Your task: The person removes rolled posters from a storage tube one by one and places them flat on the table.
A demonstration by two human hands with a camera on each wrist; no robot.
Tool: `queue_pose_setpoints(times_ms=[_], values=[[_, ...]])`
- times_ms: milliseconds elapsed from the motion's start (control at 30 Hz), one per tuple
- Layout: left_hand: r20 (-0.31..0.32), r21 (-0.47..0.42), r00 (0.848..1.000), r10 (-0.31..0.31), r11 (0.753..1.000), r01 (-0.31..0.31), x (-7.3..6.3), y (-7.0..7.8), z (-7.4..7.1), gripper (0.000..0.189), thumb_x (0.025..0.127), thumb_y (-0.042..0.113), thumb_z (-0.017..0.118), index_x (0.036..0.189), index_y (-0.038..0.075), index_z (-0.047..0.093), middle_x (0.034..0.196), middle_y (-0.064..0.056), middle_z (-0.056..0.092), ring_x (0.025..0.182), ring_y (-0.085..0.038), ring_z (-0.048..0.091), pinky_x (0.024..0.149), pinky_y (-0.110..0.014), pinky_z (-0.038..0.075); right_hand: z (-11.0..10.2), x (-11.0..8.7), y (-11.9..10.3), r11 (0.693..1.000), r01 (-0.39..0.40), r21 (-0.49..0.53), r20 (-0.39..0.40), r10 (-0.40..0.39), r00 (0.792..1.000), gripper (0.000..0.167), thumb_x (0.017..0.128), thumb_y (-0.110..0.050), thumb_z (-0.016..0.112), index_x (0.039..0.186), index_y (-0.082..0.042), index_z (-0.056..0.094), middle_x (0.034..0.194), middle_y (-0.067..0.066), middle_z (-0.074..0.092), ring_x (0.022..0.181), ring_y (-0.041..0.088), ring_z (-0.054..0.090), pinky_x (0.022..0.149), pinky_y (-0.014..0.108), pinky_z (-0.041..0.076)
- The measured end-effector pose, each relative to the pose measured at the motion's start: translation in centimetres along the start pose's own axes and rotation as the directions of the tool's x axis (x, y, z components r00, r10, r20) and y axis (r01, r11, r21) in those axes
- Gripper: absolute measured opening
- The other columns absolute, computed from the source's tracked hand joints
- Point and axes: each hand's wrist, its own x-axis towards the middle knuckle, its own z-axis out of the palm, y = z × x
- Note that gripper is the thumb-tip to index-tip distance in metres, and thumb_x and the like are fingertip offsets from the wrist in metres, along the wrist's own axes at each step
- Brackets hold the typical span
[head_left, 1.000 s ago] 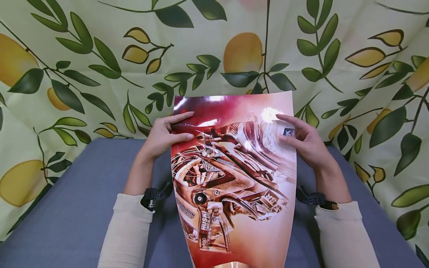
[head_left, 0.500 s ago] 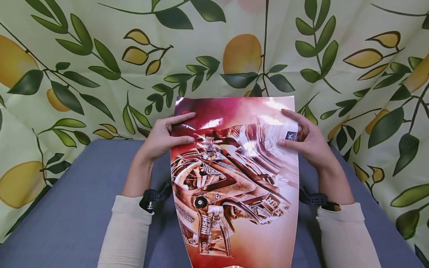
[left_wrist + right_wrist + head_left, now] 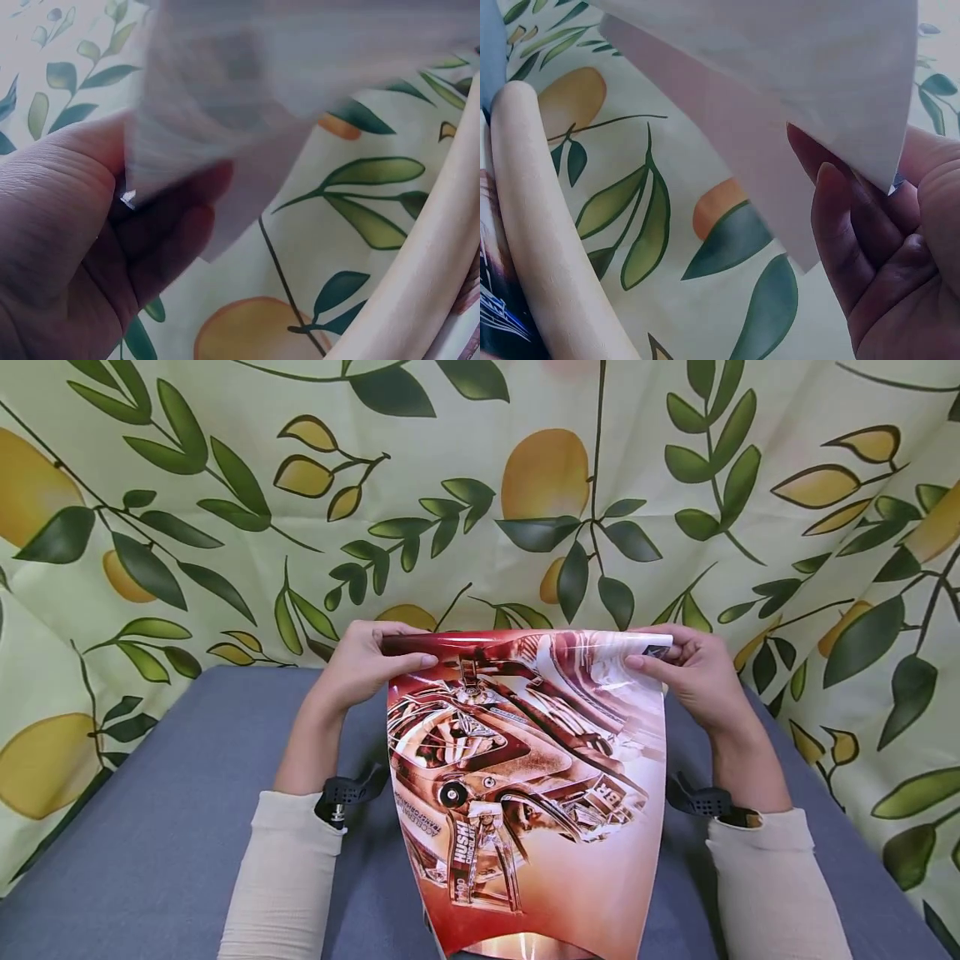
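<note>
A glossy poster (image 3: 525,760) with a red and orange picture of a bike-like machine hangs between my hands, its upper part bent back away from me. My left hand (image 3: 367,664) pinches its left side near the bend, thumb on the printed face. On the other side my right hand (image 3: 693,677) grips it the same way, thumb beside a small dark logo (image 3: 657,651). Both wrist views show the pale back of the sheet (image 3: 217,90), with the bent flap (image 3: 727,135) sloping down beyond the fingers. The lower end curls up at the bottom of the head view.
A blue-grey table cover (image 3: 195,793) lies under the arms. Behind it hangs a pale curtain (image 3: 450,427) printed with leaves and yellow fruit. Dark straps with small devices (image 3: 348,793) sit at both wrists, below light sleeves (image 3: 288,877).
The poster's top part, standing upright before, has bent back and down, so its upper edge now lies lower. My index fingers have gone behind the sheet with it; both thumbs stay in front.
</note>
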Motion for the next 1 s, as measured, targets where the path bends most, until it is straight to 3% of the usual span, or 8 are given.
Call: queue_pose_setpoints(times_ms=[167, 367, 500, 600, 700, 767, 900, 1000], values=[[-0.017, -0.022, 1.000, -0.004, 1.000, 0.003, 0.2, 0.1, 0.3, 0.033, 0.087, 0.028, 0.081, 0.113, 0.009, 0.075, 0.094, -0.005, 0.077, 0.076, -0.011, 0.071, 0.070, -0.027, 0.058, 0.1, 0.1, -0.4, 0.998, -0.026, 0.057, -0.005, 0.026, 1.000, 0.024, 0.091, 0.002, 0.070, 0.112, -0.010, 0.073, 0.084, -0.003, 0.078, 0.069, 0.007, 0.074, 0.059, 0.019, 0.058], [-0.046, -0.118, 0.999, -0.024, 0.993, 0.019, 0.3, 0.2, 0.3, 0.049, 0.086, 0.024, 0.082, 0.133, 0.018, 0.068, 0.124, -0.013, 0.069, 0.089, -0.011, 0.072, 0.077, -0.024, 0.060, 0.6, 0.1, -0.7, 0.979, -0.039, 0.201, 0.055, 0.028, 0.998, 0.061, 0.095, 0.007, 0.062, 0.151, -0.011, 0.046, 0.098, -0.001, 0.079, 0.080, 0.012, 0.077, 0.063, 0.025, 0.061], [-0.086, -0.201, 0.996, -0.002, 0.980, -0.015, 0.2, 0.1, 0.0, 0.057, 0.087, 0.018, 0.080, 0.141, 0.022, 0.062, 0.131, -0.016, 0.063, 0.094, -0.012, 0.072, 0.079, -0.023, 0.061, 0.5, -0.2, -0.7, 0.992, 0.004, 0.127, 0.168, -0.025, 0.986, 0.081, 0.095, 0.013, 0.057, 0.162, -0.019, 0.024, 0.117, -0.003, 0.072, 0.096, 0.010, 0.075, 0.069, 0.028, 0.063], [-0.113, -0.207, 0.993, 0.028, 0.977, -0.051, 0.2, 0.2, -0.2, 0.061, 0.088, 0.017, 0.079, 0.145, 0.025, 0.057, 0.138, -0.014, 0.059, 0.101, -0.012, 0.069, 0.082, -0.021, 0.059, 0.2, -0.8, -1.0, 0.999, 0.030, -0.031, 0.264, -0.021, 0.964, 0.089, 0.094, 0.012, 0.058, 0.164, -0.025, 0.017, 0.126, -0.007, 0.066, 0.097, 0.009, 0.074, 0.071, 0.027, 0.062], [-0.136, -0.223, 0.989, 0.061, 0.971, -0.090, 0.4, 0.3, 0.0, 0.064, 0.088, 0.014, 0.078, 0.147, 0.025, 0.054, 0.141, -0.011, 0.057, 0.105, -0.012, 0.068, 0.083, -0.020, 0.059, -0.3, -1.6, -1.2, 0.977, 0.073, -0.202, 0.329, -0.003, 0.944, 0.080, 0.093, 0.009, 0.062, 0.161, -0.018, 0.029, 0.120, -0.011, 0.064, 0.085, 0.006, 0.070, 0.067, 0.022, 0.058], [-0.160, -0.239, 0.984, 0.079, 0.964, -0.116, 0.5, 0.4, 0.1, 0.065, 0.089, 0.011, 0.077, 0.148, 0.024, 0.053, 0.140, -0.012, 0.059, 0.105, -0.012, 0.068, 0.085, -0.020, 0.059, -0.4, -2.1, -1.2, 0.955, 0.099, -0.280, 0.330, -0.001, 0.944, 0.067, 0.093, 0.006, 0.065, 0.154, -0.011, 0.043, 0.113, -0.012, 0.067, 0.077, 0.007, 0.067, 0.063, 0.022, 0.056], [-0.180, -0.243, 0.979, 0.098, 0.960, -0.141, 0.1, 0.2, 0.2, 0.065, 0.092, 0.011, 0.074, 0.151, 0.024, 0.050, 0.145, -0.010, 0.056, 0.107, -0.010, 0.065, 0.083, -0.016, 0.056, -0.2, -2.4, -0.9, 0.955, 0.096, -0.281, 0.231, -0.030, 0.973, 0.046, 0.094, 0.005, 0.065, 0.139, -0.003, 0.060, 0.101, -0.015, 0.073, 0.075, 0.005, 0.069, 0.063, 0.020, 0.057], [-0.124, -0.182, 0.988, 0.091, 0.977, -0.113, -1.0, -0.1, -0.1, 0.068, 0.094, 0.013, 0.071, 0.155, 0.026, 0.043, 0.150, -0.010, 0.051, 0.100, -0.008, 0.066, 0.077, -0.018, 0.056, 0.1, -2.4, -0.7, 0.977, 0.084, -0.194, 0.142, -0.057, 0.988, 0.045, 0.093, 0.007, 0.065, 0.137, -0.001, 0.062, 0.099, -0.012, 0.077, 0.081, 0.003, 0.073, 0.066, 0.018, 0.058]])
